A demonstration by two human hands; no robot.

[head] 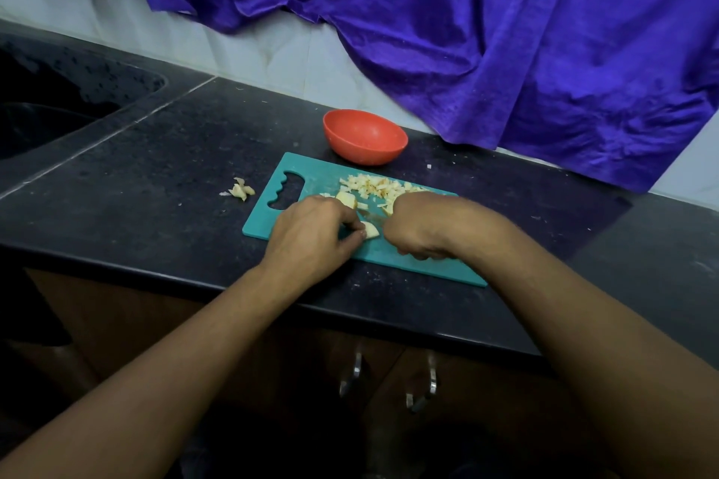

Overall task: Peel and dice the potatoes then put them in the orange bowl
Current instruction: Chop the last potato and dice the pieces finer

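Head view: on the black stone bench (155, 167), a teal plastic cutting board (323, 175) lies with its long axis running from 10 to 4 o'clock. The left hand (311, 233) pinches a pale potato wedge (371, 231) at its near edge. The right hand (418, 226) is fisted, its grip hidden. The diced potato heap (379, 187) stretches along the far edge, with the round orange bowl (365, 136) at 12 o'clock beyond.

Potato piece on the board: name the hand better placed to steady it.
Left. The left hand pinches the potato piece; the right hand, beside it, is curled, probably round a knife.

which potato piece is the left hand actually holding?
The wedge on the near part of the teal board, pinched by the left hand. The bigger chunk and diced pile lie farther back.
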